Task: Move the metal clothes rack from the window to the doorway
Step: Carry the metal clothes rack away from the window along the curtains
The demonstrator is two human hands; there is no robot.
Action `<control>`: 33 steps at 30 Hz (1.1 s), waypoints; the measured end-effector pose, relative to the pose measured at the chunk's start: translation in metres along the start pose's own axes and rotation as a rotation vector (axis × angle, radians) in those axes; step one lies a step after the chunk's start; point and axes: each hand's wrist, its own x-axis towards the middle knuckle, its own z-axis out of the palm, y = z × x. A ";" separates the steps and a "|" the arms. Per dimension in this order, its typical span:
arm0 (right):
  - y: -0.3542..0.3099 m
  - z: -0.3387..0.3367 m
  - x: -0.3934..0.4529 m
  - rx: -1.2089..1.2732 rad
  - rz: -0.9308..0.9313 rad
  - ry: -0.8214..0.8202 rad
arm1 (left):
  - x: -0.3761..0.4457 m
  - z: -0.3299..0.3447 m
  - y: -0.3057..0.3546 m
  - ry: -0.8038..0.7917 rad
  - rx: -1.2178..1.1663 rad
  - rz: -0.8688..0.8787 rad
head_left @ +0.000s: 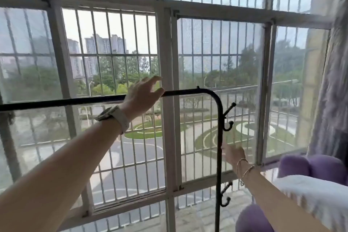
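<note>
The black metal clothes rack (219, 137) stands right against the window. Its top bar (56, 102) runs from the left edge to a rounded corner, then drops as a vertical post with hooks (228, 117) on its right side. My left hand (142, 93), with a watch on the wrist, lies over the top bar near the corner; its fingers are spread and lifted, not closed around the bar. Lower down, my right hand (233, 153), with bracelets on the wrist, sits just right of the post, its fingers reaching toward it and slightly blurred.
The barred window (165, 47) with white frames fills the view directly behind the rack. A purple cushioned seat (316, 165) with a white cloth (312, 194) over it sits at the lower right, close to the post. A grey curtain (333, 84) hangs at the right edge.
</note>
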 end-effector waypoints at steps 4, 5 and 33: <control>0.010 0.014 0.025 -0.088 -0.073 -0.020 | 0.020 0.018 -0.010 -0.149 0.453 0.052; 0.012 0.020 0.034 -0.072 -0.073 -0.036 | 0.024 0.023 -0.014 -0.167 0.509 0.061; 0.012 0.134 0.134 0.028 0.018 -0.281 | 0.049 0.023 -0.058 -0.240 0.686 -0.229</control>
